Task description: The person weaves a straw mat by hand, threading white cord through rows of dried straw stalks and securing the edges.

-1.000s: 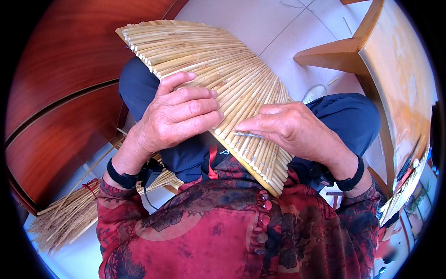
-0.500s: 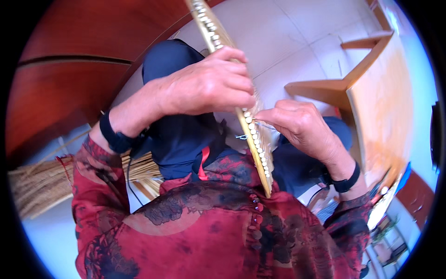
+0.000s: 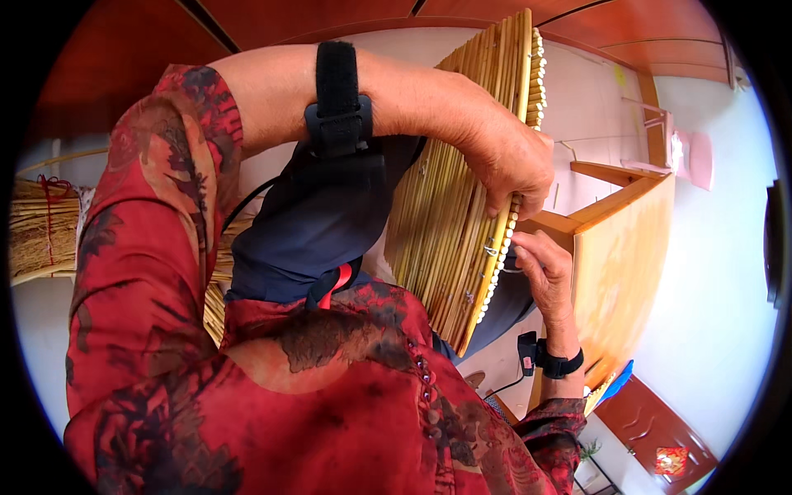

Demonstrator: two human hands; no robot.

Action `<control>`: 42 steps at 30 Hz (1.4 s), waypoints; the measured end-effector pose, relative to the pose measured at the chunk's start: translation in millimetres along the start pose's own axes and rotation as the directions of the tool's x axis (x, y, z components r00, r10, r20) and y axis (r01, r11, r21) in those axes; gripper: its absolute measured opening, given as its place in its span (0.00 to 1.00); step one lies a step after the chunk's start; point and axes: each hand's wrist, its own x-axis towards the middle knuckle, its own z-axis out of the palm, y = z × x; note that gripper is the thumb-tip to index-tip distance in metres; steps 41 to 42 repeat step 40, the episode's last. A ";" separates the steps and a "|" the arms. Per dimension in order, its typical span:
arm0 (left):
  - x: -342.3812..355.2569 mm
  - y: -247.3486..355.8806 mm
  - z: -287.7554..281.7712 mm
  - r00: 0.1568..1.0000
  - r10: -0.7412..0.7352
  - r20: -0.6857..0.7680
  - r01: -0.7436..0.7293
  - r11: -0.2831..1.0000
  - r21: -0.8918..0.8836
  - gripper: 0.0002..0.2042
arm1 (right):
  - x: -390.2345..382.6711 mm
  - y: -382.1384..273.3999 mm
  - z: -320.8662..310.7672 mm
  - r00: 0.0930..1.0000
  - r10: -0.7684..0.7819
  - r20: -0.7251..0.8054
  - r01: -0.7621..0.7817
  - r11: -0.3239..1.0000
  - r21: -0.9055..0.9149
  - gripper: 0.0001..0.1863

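A stiff mat of yellow plant stalks [image 3: 445, 206], laid side by side and stitched with thread, stands tilted over my lap. Its edge shows a row of pale cut stalk ends beside a smooth yellow strip. My left hand [image 3: 513, 169] reaches across the top, fingers closed over that edge. Just below, on the edge's right side, my right hand [image 3: 546, 271] is closed in a pinch against the stalk ends. Whatever lies between those fingertips is too small to make out. A small knot of light thread [image 3: 492, 251] sits on the strip near both hands.
A pale wooden table or bench [image 3: 623, 268] stands close on the right. Bundled straw stalks [image 3: 37, 231], tied with red string, lie at the left. Reddish-brown cabinet fronts [image 3: 322, 16] run along the far side. A pink chair [image 3: 697, 161] is at the far right.
The mat has turned from nearly edge-on to show its broad stalk face, and it sits further right. My left arm now stretches across it. Both hands remain at the stalk-end edge.
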 end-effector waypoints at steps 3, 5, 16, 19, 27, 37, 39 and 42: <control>-3.8 -0.2 -4.5 0.997 0.074 0.038 -0.075 0.997 0.028 0.10 | -5.5 -0.1 -0.3 1.000 0.016 0.010 -0.016 1.000 0.009 0.12; -0.1 -2.9 -3.2 0.997 0.068 0.042 -0.069 0.998 0.010 0.10 | -8.3 -2.2 2.0 0.998 0.064 -0.029 -0.063 0.998 0.032 0.11; -10.8 -7.2 -0.7 0.984 0.180 -0.010 -0.180 0.982 -0.059 0.09 | -7.6 6.4 16.9 0.989 -0.048 -0.142 0.049 0.999 0.002 0.15; -21.0 -2.7 -4.9 0.965 0.240 -0.103 -0.241 0.970 -0.001 0.08 | -3.2 2.3 16.7 0.985 -0.134 -0.106 0.131 0.991 -0.035 0.19; -40.7 13.0 -7.1 0.979 0.172 -0.110 -0.169 0.985 0.034 0.07 | 6.4 -3.7 21.9 0.962 -0.260 -0.086 0.250 0.962 -0.110 0.21; -53.5 20.4 -7.6 0.988 0.093 -0.125 -0.092 0.996 0.009 0.09 | 12.7 -5.7 34.2 0.936 -0.333 -0.116 0.323 0.941 -0.099 0.20; -54.6 20.3 -7.6 0.988 0.094 -0.123 -0.093 0.996 0.016 0.09 | 14.6 -7.5 32.3 0.934 -0.346 -0.093 0.332 0.934 -0.135 0.20; -54.6 19.8 -7.3 0.988 0.096 -0.122 -0.095 0.995 0.020 0.09 | 16.2 -7.9 30.5 0.933 -0.351 -0.078 0.336 0.929 -0.157 0.19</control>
